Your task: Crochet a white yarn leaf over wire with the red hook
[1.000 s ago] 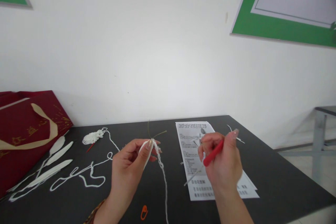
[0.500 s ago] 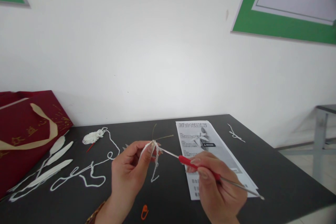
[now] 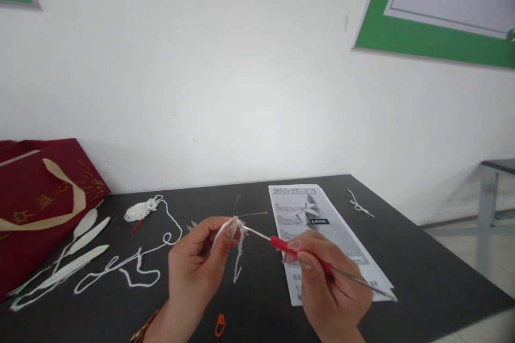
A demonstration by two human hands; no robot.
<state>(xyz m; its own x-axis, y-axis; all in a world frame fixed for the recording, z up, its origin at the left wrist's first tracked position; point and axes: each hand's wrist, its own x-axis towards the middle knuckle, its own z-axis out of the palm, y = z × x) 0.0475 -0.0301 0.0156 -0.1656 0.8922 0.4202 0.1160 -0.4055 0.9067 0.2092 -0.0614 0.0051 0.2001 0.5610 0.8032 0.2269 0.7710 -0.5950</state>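
White yarn (image 3: 235, 233) sits pinched in the left hand (image 3: 193, 268) fingers; right hand (image 3: 330, 289) grips a red hook (image 3: 300, 254) beside them. A slack pinch could drop the loop.

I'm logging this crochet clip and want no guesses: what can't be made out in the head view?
- The crochet hook tip: buried in the white yarn piece that the left hand pinches.
- The stitches: too small.
- The instruction sheet print: too small, and its lower part lies behind the right hand.
- The red bag: cut off by the left edge.
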